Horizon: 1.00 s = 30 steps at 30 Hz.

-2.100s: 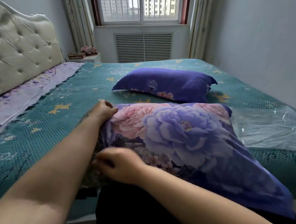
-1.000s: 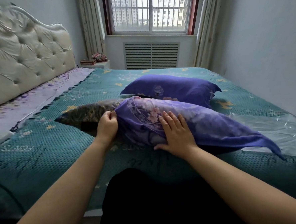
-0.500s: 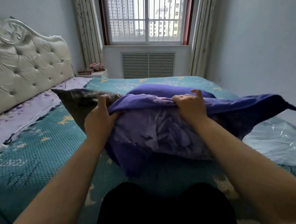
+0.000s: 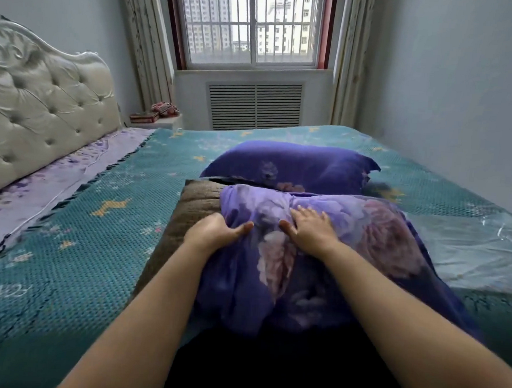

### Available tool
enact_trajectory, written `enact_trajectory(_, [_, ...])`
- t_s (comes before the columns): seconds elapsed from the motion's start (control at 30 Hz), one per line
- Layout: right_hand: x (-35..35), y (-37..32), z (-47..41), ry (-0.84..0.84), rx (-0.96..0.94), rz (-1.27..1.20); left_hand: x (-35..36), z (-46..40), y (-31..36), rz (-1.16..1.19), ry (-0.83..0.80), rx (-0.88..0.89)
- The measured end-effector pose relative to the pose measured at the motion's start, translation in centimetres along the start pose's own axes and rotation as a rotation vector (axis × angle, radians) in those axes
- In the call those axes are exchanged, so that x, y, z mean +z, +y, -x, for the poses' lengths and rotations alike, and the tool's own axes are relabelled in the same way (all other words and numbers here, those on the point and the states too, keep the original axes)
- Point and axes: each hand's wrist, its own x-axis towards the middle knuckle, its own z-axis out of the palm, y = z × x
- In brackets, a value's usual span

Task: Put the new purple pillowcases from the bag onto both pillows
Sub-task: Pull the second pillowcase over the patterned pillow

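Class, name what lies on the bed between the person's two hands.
In the head view, bunched purple pillowcase fabric fills the gap between left hand and right hand.

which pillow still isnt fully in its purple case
The near pillow under both hands: its brown end sticks out left of the case. The far pillow is fully covered.

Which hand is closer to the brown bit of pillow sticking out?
Left. The left hand grips the purple floral pillowcase beside the brown quilted pillow end; the right hand lies farther right.
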Motion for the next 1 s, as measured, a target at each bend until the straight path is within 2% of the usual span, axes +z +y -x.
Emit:
enact_trajectory(0.03, [0.6, -0.5, 0.4, 0.026, -0.032, -0.068, 0.5, -0.3, 0.0, 0.082, 0.018, 0.014])
enact_trajectory(0.1, [0.9, -1.7, 1.0, 0.088, -0.065, -0.262, 1.1, -0.5, 0.4, 0.465, 0.103, 0.005])
enact_trajectory(0.17, [1.1, -2.0, 1.5, 0.114, -0.04, -0.49, 0.7, -1.0, 0.7, 0.753, 0.268, 0.002])
enact_trajectory(0.2, [1.2, -1.7, 1.7, 0.116, -0.021, -0.571, -0.2, -0.8, 0.6, 0.744, 0.382, 0.026])
enact_trajectory(0.23, [1.5, -1.1, 1.7, 0.119, -0.024, -0.573, -1.1, -1.0, 0.2, 0.623, 0.504, 0.047])
enact_trajectory(0.3, [2.2, 0.2, 1.6, 0.089, -0.072, -0.371, -2.4, -1.6, -1.5, 0.265, 0.643, 0.055])
enact_trajectory(0.37, [2.6, 1.2, 1.5, 0.059, -0.082, -0.202, -2.5, -2.3, -3.7, 0.092, 0.592, -0.05])
enact_trajectory(0.43, [2.4, 1.6, 1.8, 0.065, -0.056, -0.128, -1.4, -3.0, -5.7, -0.004, 0.472, -0.203])
enact_trajectory(0.5, [2.2, 1.7, 2.6, -0.006, -0.077, -0.051, -0.1, -3.7, -7.2, -0.084, 0.396, -0.254])
enact_trajectory(0.57, [2.1, 1.3, 3.3, -0.105, -0.108, 0.021, 0.5, -4.2, -8.0, -0.02, 0.341, -0.28])
enact_trajectory(0.63, [2.2, 0.7, 3.5, -0.092, -0.088, 0.087, 0.8, -4.8, -8.3, 0.05, 0.262, -0.252])
enact_trajectory(0.7, [3.1, 0.4, 3.3, 0.085, -0.067, 0.111, 0.7, -4.8, -8.6, 0.04, 0.239, -0.246])
enact_trajectory(0.8, [5.2, 0.3, 3.3, 0.412, -0.061, 0.144, 1.1, -3.6, -8.6, 0.104, 0.325, -0.26])
enact_trajectory(0.9, [4.6, -0.2, 2.8, 0.612, -0.024, -0.052, 2.4, -1.6, -8.5, 0.397, 0.494, -0.303])
enact_trajectory(1.0, [0.0, -2.0, 0.5, 0.834, -0.051, -0.134, 3.7, -0.4, -7.2, 0.77, 0.664, -0.424])
